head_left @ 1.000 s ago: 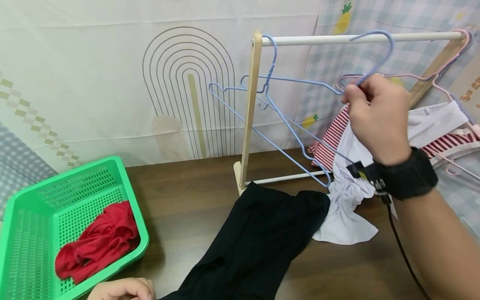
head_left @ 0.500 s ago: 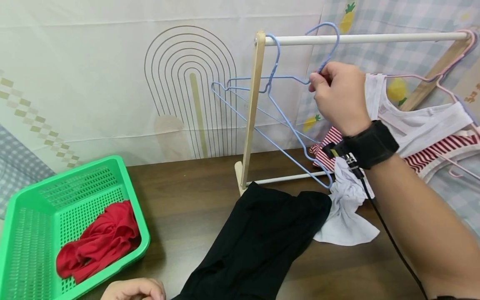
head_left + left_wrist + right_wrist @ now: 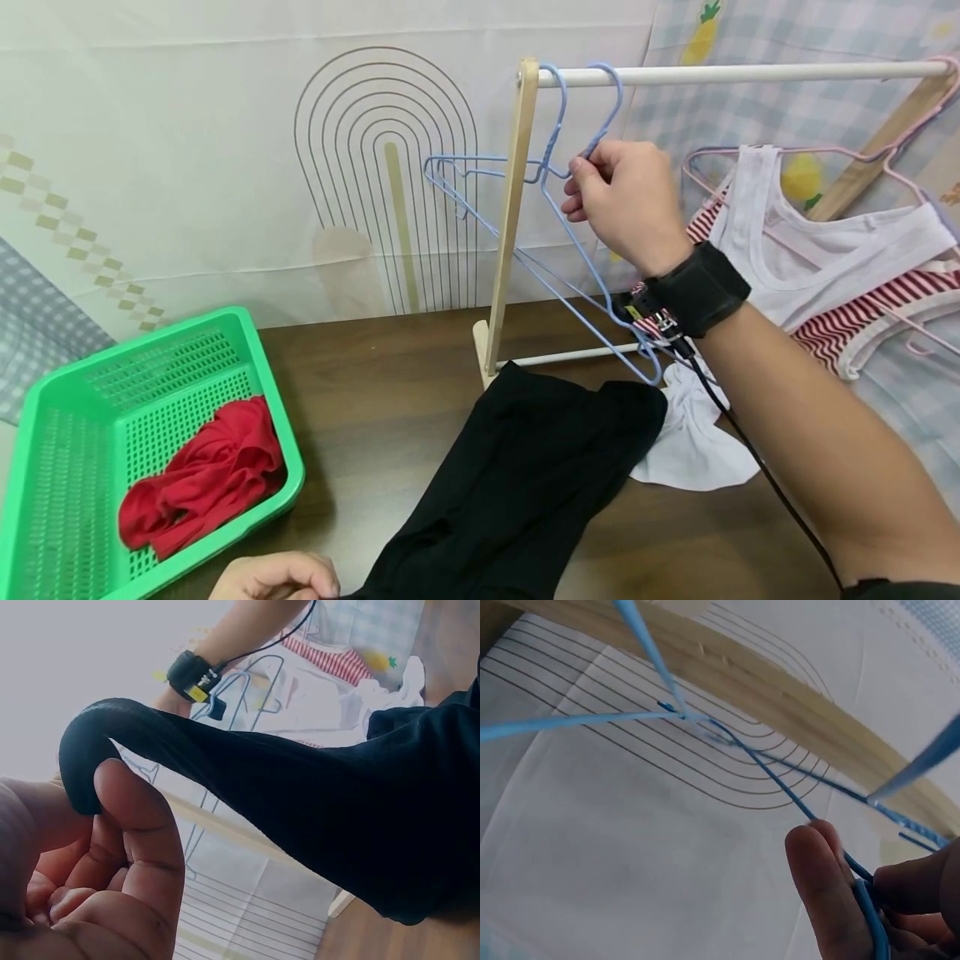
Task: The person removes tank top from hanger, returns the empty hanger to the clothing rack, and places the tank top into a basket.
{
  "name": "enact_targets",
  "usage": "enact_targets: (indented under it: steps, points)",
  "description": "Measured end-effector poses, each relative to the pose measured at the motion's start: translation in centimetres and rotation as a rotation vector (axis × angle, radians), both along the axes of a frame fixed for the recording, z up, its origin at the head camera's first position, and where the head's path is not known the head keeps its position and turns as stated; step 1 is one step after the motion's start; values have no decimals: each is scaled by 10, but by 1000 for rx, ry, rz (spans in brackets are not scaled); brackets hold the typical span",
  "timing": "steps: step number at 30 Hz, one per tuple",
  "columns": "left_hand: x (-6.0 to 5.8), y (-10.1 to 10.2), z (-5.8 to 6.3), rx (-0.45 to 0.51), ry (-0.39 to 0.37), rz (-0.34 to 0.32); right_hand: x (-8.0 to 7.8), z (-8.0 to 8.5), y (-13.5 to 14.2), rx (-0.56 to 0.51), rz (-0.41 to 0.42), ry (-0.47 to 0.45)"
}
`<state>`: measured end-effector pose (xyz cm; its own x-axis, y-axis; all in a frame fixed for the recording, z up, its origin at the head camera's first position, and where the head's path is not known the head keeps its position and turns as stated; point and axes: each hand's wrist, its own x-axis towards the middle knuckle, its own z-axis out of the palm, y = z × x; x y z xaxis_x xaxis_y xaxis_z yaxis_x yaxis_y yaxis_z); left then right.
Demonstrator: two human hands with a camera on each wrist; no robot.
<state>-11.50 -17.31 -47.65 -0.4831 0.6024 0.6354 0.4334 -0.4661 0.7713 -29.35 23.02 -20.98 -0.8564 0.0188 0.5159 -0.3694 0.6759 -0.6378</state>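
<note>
My right hand (image 3: 626,200) pinches a blue clothes hanger (image 3: 602,125) just below its hook, at the white rail of a small drying rack (image 3: 514,217). The hook overlaps the rail in the head view. Close to its left, a second blue hanger (image 3: 558,108) hangs on the rail by the rack's left post. In the right wrist view, finger and thumb close on the blue wire (image 3: 864,889). My left hand (image 3: 276,577), at the bottom edge, pinches one end of a black garment (image 3: 517,467), which lies stretched across the table; the left wrist view shows its edge (image 3: 88,769) between thumb and finger.
A green plastic basket (image 3: 288,492) with a red garment (image 3: 206,475) inside stands at the left. White (image 3: 765,217) and red-striped (image 3: 862,329) tops hang on pink hangers at the right. White cloth (image 3: 693,450) lies beside the black garment on the table (image 3: 360,383).
My right hand has carried the blue hanger leftward along the rail, from near its middle to beside the other blue hanger. The left hand keeps its pinch on the black garment.
</note>
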Motion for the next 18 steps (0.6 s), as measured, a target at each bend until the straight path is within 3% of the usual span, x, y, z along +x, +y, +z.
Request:
enact_targets:
  steps: [4, 8, 11, 15, 18]
  points:
    - [3, 0, -4, -25, -76, 32, 6, 2, -1, 81, 15, -39]
    - [5, 3, -7, -24, -144, 17, 17, 2, 2, 215, 29, -80]
    - [5, 3, -7, -29, -155, 13, 28, 2, 5, 306, 38, -76]
    - [7, 2, -5, -98, -209, 82, 44, 0, 11, 391, 41, -62]
    - [10, 1, -2, -179, -334, 142, 58, -1, 15, 435, 23, -67]
